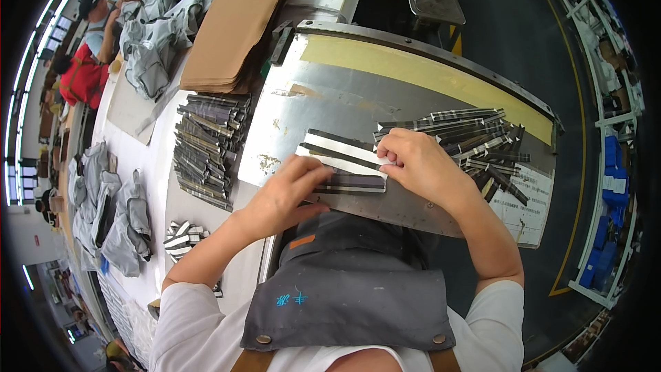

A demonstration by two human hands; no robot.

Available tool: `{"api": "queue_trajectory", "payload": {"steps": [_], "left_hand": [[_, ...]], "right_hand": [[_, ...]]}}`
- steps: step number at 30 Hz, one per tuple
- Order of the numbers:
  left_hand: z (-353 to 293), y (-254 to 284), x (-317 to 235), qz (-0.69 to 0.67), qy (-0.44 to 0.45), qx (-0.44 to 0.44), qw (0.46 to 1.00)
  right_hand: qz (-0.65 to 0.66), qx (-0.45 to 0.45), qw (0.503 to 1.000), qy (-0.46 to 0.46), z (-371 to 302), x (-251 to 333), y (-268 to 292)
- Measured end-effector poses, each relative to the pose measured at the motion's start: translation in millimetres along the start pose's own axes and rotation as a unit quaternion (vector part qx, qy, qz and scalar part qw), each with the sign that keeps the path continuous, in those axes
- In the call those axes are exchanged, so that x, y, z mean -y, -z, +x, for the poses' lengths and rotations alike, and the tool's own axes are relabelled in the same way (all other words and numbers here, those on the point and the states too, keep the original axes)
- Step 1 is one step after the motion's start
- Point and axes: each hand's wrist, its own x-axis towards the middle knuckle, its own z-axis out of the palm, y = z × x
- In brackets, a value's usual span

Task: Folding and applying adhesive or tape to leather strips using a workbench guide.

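A few flat strips, apparently fabric, lie side by side in front of me on a metal work plate (330, 100). One is a white strip (344, 162) and below it is a dark plaid strip (361, 183). My right hand (416, 165) pinches the right end of the white strip between thumb and bent fingers. Over the strips' left ends rests my left hand (289, 189), its thumb apart from the curved fingers. A loose pile of folded dark plaid strips (475, 139) spreads just beyond my right hand.
Left of the plate lie stacked plaid strips (206, 155), a striped bundle (180, 238) and brown cardboard sheets (237, 21). A metal rail (413, 45) edges the plate's far side. Grey garment-like pieces (155, 45), a stool (434, 1), shelving with blue bins (613, 172) and co-workers (82, 83) stand farther off.
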Motion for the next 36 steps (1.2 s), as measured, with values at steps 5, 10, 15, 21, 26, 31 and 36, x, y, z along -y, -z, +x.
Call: {"api": "queue_trajectory", "payload": {"steps": [5,10,15,21,26,31,36], "left_hand": [[12.9,-11.4,-6.9,0.036,0.025,-0.090,0.995],[49.5,-40.3,-42.6,0.131,-0.026,-0.061,0.989],[51.3,-41.3,-30.0,0.085,-0.015,-0.144,0.986],[46.1,90.1,-4.6,-0.367,0.077,-0.513,0.772],[83.6,102.1,-5.1,-0.412,-0.011,-0.485,0.772],[99.9,97.4,-19.2,-0.255,-0.008,-0.398,0.881],[70.9,16.6,-8.0,0.127,0.092,-0.117,0.981]], "right_hand": [[-0.008,0.002,1.000,0.001,-0.7,0.6,0.0],[0.005,0.031,0.999,-0.040,1.1,2.3,3.0],[0.012,0.031,0.999,-0.028,2.1,2.1,2.7],[0.000,0.030,0.999,-0.034,0.4,1.8,4.0],[-0.026,0.005,1.000,0.001,5.2,1.6,0.4],[-0.029,0.013,0.999,-0.006,4.8,0.8,1.4],[-0.026,0.017,0.999,-0.008,3.9,2.0,2.4]]}}
